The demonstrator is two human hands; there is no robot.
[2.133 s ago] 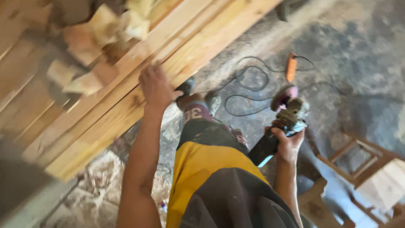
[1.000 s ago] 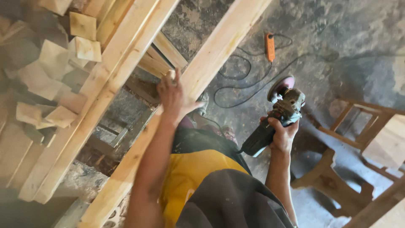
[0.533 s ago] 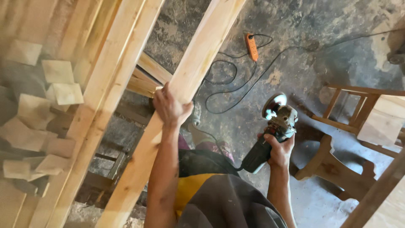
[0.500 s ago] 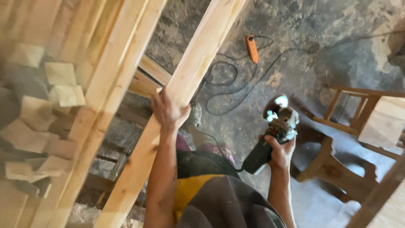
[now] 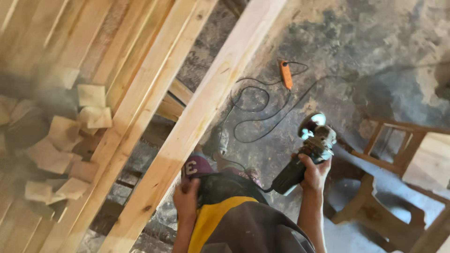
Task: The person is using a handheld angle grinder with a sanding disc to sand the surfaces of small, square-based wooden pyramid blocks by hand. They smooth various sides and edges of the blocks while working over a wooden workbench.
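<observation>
My right hand (image 5: 314,172) grips the dark body of an angle grinder (image 5: 313,139), disc end up and away from me, held over the stone floor. A long pale wooden plank (image 5: 201,112) runs diagonally from lower left to the top centre. My left hand (image 5: 186,202) is low, right beside the plank's right edge and against my dark and yellow clothing (image 5: 234,220). Its fingers are hidden, so I cannot tell whether it holds anything.
More planks (image 5: 140,89) lie parallel on the left, with several small wood offcuts (image 5: 70,136) stacked beside them. A black cable (image 5: 253,107) with an orange plug block (image 5: 285,75) loops over the floor. Wooden chair frames (image 5: 375,201) stand at the right.
My left hand has come down off the plank's edge to my side. The grinder stays in my right hand, and the view has shifted slightly.
</observation>
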